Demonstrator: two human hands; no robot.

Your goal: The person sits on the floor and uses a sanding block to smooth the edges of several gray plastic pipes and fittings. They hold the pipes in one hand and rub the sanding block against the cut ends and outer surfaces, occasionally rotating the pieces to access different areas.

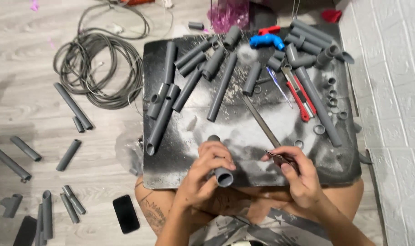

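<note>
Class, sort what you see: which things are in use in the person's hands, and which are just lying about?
In use:
- left hand gripping a short grey pipe
- right hand holding a thin metal blade
- dusty black board

Lying about:
- coiled cable
- black phone
- blue elbow fitting
- red cutter

A dusty black board is resting on the pale wooden floor, carrying grey pipe pieces, a blue elbow fitting far right and a red cutter; a coiled cable and phone are lying left
</note>
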